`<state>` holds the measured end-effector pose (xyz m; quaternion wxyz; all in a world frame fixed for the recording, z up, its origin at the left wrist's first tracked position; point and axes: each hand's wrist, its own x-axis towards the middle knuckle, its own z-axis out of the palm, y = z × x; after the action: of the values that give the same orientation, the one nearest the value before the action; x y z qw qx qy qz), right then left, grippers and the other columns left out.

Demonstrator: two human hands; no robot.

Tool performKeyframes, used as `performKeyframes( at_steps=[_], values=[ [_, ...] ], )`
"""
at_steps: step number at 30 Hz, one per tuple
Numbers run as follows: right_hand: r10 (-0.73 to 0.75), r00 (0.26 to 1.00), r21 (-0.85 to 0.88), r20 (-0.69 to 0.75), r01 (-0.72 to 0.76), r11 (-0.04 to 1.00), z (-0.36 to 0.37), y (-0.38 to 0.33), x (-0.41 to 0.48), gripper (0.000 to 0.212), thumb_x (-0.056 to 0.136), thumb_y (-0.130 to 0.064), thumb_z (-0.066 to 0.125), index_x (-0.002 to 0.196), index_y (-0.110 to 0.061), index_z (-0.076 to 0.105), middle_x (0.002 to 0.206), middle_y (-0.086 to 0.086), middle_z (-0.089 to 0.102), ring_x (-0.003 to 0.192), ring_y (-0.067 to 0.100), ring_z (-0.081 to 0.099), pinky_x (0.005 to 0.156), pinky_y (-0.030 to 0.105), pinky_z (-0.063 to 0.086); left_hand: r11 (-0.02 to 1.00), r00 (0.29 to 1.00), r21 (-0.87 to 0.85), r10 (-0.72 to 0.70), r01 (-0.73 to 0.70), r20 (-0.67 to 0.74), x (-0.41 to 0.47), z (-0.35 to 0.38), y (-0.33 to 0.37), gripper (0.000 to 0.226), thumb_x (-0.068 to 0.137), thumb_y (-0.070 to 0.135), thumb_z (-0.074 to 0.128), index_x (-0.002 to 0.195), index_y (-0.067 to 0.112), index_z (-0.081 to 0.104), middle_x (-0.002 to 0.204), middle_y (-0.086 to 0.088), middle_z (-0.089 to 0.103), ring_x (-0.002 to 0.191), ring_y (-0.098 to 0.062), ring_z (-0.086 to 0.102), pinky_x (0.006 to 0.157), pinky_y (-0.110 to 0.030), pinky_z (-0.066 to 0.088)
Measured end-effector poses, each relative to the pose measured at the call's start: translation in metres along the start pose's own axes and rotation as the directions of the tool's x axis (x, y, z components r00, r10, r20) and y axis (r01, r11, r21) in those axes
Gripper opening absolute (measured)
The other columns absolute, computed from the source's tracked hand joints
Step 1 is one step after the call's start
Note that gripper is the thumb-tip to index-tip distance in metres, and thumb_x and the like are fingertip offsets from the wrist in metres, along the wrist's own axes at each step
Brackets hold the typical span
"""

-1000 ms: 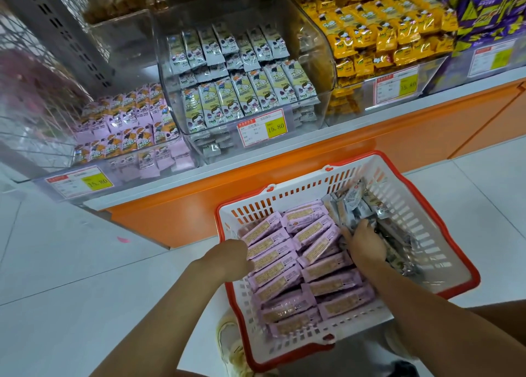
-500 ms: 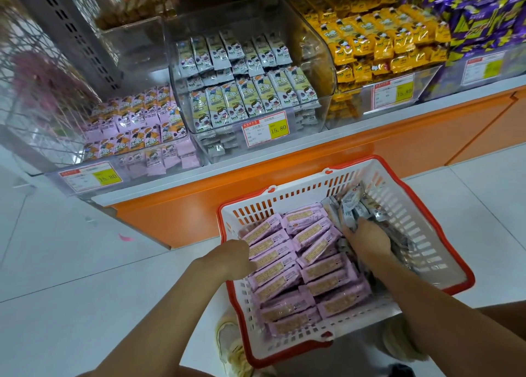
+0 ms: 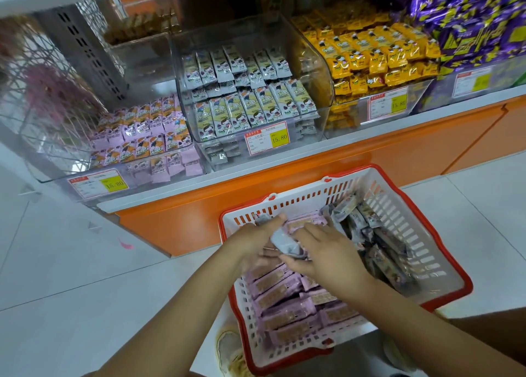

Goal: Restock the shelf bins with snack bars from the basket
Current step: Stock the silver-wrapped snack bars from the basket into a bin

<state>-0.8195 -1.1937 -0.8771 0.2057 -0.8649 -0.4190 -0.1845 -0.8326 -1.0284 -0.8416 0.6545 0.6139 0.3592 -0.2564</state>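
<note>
Gripping a small bundle of grey-wrapped bars (image 3: 284,241), both hands meet above the left half of the basket (image 3: 410,228).

1. Left hand (image 3: 252,238): the fingers are curled round the far end of the bundle, with one finger lying along its top edge.
2. Right hand (image 3: 327,252): the fingers lie nearly straight over the near side of the bundle, and the thumb is tucked under its lower end, pinching it. How many bars the bundle contains cannot be told.
3. Basket: white slotted walls with a red rim, standing on the pale tiled floor (image 3: 85,277) just in front of the orange shelf base (image 3: 284,183). Its left part holds pink bars (image 3: 284,299) laid in neat rows. Its right part holds loose grey bars (image 3: 381,248) in an untidy pile.
4. Shelf: clear bins stand side by side above the orange base.
   - The left bin (image 3: 61,174) contains pink packs (image 3: 142,131).
   - The middle bin (image 3: 316,71) contains grey-and-cream packs (image 3: 250,111) in tiered rows and carries a price tag (image 3: 267,138) on its front.
   - To the right lie yellow packs (image 3: 370,57).
   - Furthest right lie purple packs (image 3: 469,20).
5. A shoe (image 3: 227,345) shows on the floor beside the basket's near left corner.

The held bundle is well below the bins and touches none of them.
</note>
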Motion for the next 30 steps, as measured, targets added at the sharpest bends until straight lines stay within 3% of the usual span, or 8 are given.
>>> performKeyframes(
  at_steps=[5, 10, 14, 20, 24, 26, 28, 30],
  values=[
    [0.100, 0.995, 0.329, 0.025, -0.103, 0.939, -0.027, -0.012, 0.025, 0.046, 0.076, -0.060, 0.059, 0.087, -0.017, 0.065, 0.079, -0.009, 0.057, 0.066, 0.007, 0.054, 0.058, 0.022, 0.040, 0.953, 0.997, -0.300, 0.059, -0.039, 0.058, -0.010, -0.006, 0.013, 0.028, 0.083, 0.020, 0.070, 0.102, 0.001, 0.062, 0.089, -0.015, 0.066, 0.071, -0.025, 0.067, 0.063, -0.034, 0.058],
    [0.452, 0.865, 0.691, 0.217, -0.463, 0.555, -0.062, 0.009, 0.051, 0.034, 0.075, -0.055, 0.061, 0.086, -0.023, 0.059, 0.080, -0.005, 0.055, 0.065, 0.006, 0.050, 0.058, 0.019, 0.046, 0.854, 0.956, -0.515, 0.207, -0.073, 0.209, -0.024, -0.018, 0.028, 0.035, 0.075, 0.012, 0.064, 0.108, 0.003, 0.062, 0.090, -0.014, 0.068, 0.070, -0.020, 0.070, 0.056, -0.032, 0.058],
    [0.487, 0.826, 0.648, 0.283, -0.539, 0.538, -0.062, 0.029, 0.080, 0.038, 0.081, -0.054, 0.054, 0.074, -0.017, 0.053, 0.067, -0.008, 0.046, 0.058, 0.003, 0.041, 0.061, 0.016, 0.037, 0.887, 0.940, -0.440, 0.259, -0.139, 0.223, -0.022, -0.018, 0.030, 0.030, 0.072, 0.018, 0.065, 0.095, -0.001, 0.067, 0.099, -0.016, 0.071, 0.085, -0.020, 0.071, 0.079, -0.033, 0.058],
    [0.445, 0.793, 0.479, 0.416, -0.607, 0.634, -0.044, 0.027, 0.126, 0.048, 0.090, -0.056, 0.051, 0.079, -0.009, 0.048, 0.070, 0.002, 0.041, 0.063, 0.013, 0.039, 0.062, 0.029, 0.033, 0.947, 0.912, -0.306, 0.211, -0.101, 0.353, -0.029, -0.012, 0.032, 0.048, 0.076, 0.032, 0.064, 0.118, 0.010, 0.065, 0.120, -0.019, 0.064, 0.111, -0.032, 0.060, 0.096, -0.049, 0.048],
    [0.430, 0.793, 0.440, 0.431, -0.601, 0.667, -0.037, 0.008, 0.135, 0.052, 0.092, -0.059, 0.045, 0.070, -0.012, 0.039, 0.063, 0.000, 0.036, 0.057, 0.013, 0.035, 0.057, 0.029, 0.029, 0.939, 0.904, -0.332, 0.219, -0.092, 0.368, -0.031, -0.010, 0.032, 0.053, 0.074, 0.021, 0.066, 0.123, 0.001, 0.059, 0.117, -0.019, 0.066, 0.097, -0.025, 0.068, 0.088, -0.041, 0.055],
    [0.397, 0.793, 0.476, 0.462, -0.599, 0.644, -0.043, 0.004, 0.137, 0.062, 0.094, -0.058, 0.043, 0.069, -0.002, 0.050, 0.064, 0.011, 0.051, 0.057, 0.022, 0.049, 0.059, 0.037, 0.040, 0.935, 0.916, -0.346, 0.208, -0.083, 0.342, -0.031, -0.010, 0.031, 0.051, 0.072, 0.017, 0.067, 0.119, -0.001, 0.061, 0.112, -0.020, 0.067, 0.088, -0.024, 0.070, 0.083, -0.039, 0.056],
    [0.368, 0.745, 0.472, 0.556, -0.647, 0.599, -0.051, 0.007, 0.136, 0.068, 0.091, -0.059, 0.046, 0.101, 0.007, 0.061, 0.101, 0.024, 0.064, 0.092, 0.034, 0.062, 0.084, 0.047, 0.048, 0.928, 0.932, -0.362, 0.205, -0.088, 0.300, -0.031, -0.010, 0.032, 0.046, 0.073, 0.015, 0.068, 0.115, -0.002, 0.063, 0.106, -0.019, 0.069, 0.079, -0.023, 0.071, 0.072, -0.037, 0.060],
    [0.368, 0.679, 0.435, 0.635, -0.708, 0.557, -0.056, 0.014, 0.133, 0.057, 0.083, -0.059, 0.059, 0.110, -0.009, 0.061, 0.112, 0.010, 0.063, 0.101, 0.024, 0.061, 0.088, 0.037, 0.048, 0.931, 0.950, -0.336, 0.223, -0.142, 0.218, -0.033, -0.010, 0.034, 0.038, 0.079, 0.010, 0.067, 0.114, -0.003, 0.062, 0.102, -0.020, 0.069, 0.068, -0.020, 0.070, 0.052, -0.027, 0.057]
  ],
)
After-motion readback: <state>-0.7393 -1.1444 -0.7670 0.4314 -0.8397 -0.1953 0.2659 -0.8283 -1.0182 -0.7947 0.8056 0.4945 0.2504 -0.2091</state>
